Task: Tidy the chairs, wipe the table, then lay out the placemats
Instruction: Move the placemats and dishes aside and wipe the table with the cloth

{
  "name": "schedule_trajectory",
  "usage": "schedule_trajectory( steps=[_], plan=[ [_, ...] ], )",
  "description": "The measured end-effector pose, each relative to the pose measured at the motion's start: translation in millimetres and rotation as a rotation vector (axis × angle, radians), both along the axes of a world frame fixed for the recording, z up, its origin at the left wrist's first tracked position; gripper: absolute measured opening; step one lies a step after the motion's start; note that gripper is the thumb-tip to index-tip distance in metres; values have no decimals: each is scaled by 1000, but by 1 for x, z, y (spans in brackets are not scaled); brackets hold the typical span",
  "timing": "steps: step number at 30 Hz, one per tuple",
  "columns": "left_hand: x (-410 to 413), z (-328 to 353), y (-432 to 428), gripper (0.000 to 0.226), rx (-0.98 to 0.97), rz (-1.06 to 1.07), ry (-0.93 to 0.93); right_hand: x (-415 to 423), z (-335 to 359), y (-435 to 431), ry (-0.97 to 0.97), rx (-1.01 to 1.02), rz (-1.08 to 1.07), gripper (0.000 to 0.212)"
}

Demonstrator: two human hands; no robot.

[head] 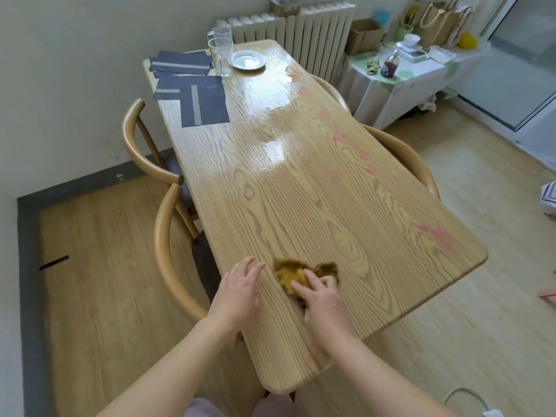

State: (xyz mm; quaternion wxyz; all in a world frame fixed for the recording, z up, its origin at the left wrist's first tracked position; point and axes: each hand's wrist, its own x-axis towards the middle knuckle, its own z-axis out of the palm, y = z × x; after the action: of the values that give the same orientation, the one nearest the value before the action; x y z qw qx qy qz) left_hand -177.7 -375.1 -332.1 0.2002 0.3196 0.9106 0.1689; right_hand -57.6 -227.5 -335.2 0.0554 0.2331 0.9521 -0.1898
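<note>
A long wooden table [301, 191] runs away from me. Near its close end lies a crumpled yellow-brown cloth [296, 273], and my right hand [323, 299] presses on it with fingers spread flat. My left hand [239, 291] hovers just left of the cloth, at the table's left edge, fingers relaxed and holding nothing. Several dark grey placemats [192, 85] lie in a loose pile at the far left corner. Two wooden chairs [168, 245] stand tucked in along the left side and two more [406, 158] along the right.
Two glass mugs [221, 55] and a white saucer [249, 59] stand at the far end. Pink smears [436, 234] mark the table's right side. A radiator [301, 34] lines the back wall, with a cluttered side table [400, 73] at right.
</note>
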Motion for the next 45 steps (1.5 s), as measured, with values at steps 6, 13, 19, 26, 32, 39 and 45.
schedule_trajectory(
  steps=[6,13,19,26,32,39,45],
  plan=[
    [10,5,-3,60,13,4,-11,38,-3,-21,62,23,379,63],
    [15,20,-9,62,0,-86,-7,45,5,27,-33,20,-94,55],
    [21,25,-18,61,8,-85,-27,51,9,-15,-39,-33,-76,52],
    [32,30,-25,60,25,-117,-33,65,6,-77,-79,-52,240,56],
    [41,37,-16,61,59,-179,-28,76,16,-34,-151,42,150,64],
    [35,44,-10,62,16,-156,-4,72,21,15,-176,10,-96,65],
    [36,56,44,61,47,-123,-11,57,23,36,-196,-22,196,66]
  ],
)
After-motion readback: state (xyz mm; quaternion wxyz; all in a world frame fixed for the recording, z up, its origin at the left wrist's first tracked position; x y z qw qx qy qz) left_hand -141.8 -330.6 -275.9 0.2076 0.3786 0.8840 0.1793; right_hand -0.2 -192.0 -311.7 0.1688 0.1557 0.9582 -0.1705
